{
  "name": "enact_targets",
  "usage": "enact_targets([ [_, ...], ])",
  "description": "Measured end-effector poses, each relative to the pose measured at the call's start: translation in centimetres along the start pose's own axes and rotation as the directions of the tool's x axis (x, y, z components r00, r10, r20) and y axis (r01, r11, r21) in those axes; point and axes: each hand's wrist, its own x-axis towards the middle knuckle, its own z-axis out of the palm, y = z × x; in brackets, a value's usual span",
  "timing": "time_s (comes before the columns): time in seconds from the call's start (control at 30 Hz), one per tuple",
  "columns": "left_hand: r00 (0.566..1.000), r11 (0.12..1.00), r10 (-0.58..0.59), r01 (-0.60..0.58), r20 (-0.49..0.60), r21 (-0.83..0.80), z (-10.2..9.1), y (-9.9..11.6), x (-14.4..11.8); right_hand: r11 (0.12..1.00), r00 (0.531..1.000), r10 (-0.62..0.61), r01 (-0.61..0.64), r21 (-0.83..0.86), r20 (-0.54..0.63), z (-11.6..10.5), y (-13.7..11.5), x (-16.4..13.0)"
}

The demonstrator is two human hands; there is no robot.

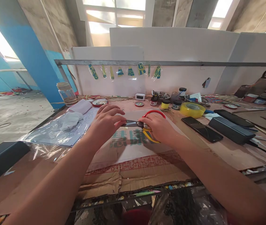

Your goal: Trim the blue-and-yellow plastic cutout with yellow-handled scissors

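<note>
My right hand [155, 125] is wrapped round a pair of scissors [133, 123] with red and yellow handles. The dark blades point left and look almost closed. At the blade tips, the thumb and a finger of my left hand [108, 120] come together, the other fingers raised and stretched out. Anything between those fingertips is too small or hidden to make out. Below both hands lies a pale sheet of paper [104, 156] with large teal characters [135, 137], partly covered by the right hand and scissors. A red patterned border [147, 163] runs along its near side.
At left, plastic film covers drawings [76, 137]; a crumpled white tissue [70, 121] sits on top. Rightward are a tape roll [192, 110], a phone [202, 129] and a black power brick [231, 129]. Small jars [165, 103] line the back. Taped cut-outs [130, 71] hang from a metal rail.
</note>
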Motion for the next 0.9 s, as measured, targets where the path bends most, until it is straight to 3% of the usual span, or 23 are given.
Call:
enact_targets([
  [0.27,0.998,1.0,-0.002,0.001,0.059,0.009,0.5,0.3,0.0,1.0,1.0,-0.001,0.001,0.002,0.021,0.3,0.2,0.0],
  [0.47,0.957,0.973,-0.226,0.231,0.182,-0.007,1.0,0.5,-0.2,0.997,0.999,-0.024,0.028,-0.079,0.04,0.0,0.1,0.1],
  [0.6,0.931,0.969,-0.228,0.245,0.285,-0.023,1.3,0.0,-0.1,0.988,0.996,-0.068,0.075,-0.132,0.055,0.0,-0.1,0.2],
  [0.67,0.931,0.965,-0.238,0.259,0.277,-0.041,0.9,0.3,0.1,0.986,0.996,-0.075,0.082,-0.142,0.054,0.1,-0.1,0.2],
  [0.73,0.937,0.938,-0.298,0.323,0.181,-0.124,-0.3,1.5,0.3,0.991,0.998,-0.044,0.049,-0.126,0.043,0.1,0.0,0.2],
  [0.83,0.911,0.853,-0.408,0.404,0.062,-0.33,-3.9,5.0,-0.6,0.998,0.999,0.028,-0.026,-0.054,0.028,-0.2,0.2,0.2],
  [0.9,0.953,0.92,-0.262,0.293,0.15,-0.259,-6.9,7.5,-2.3,0.999,0.999,0.052,-0.052,-0.009,0.016,-0.4,0.3,0.2],
])
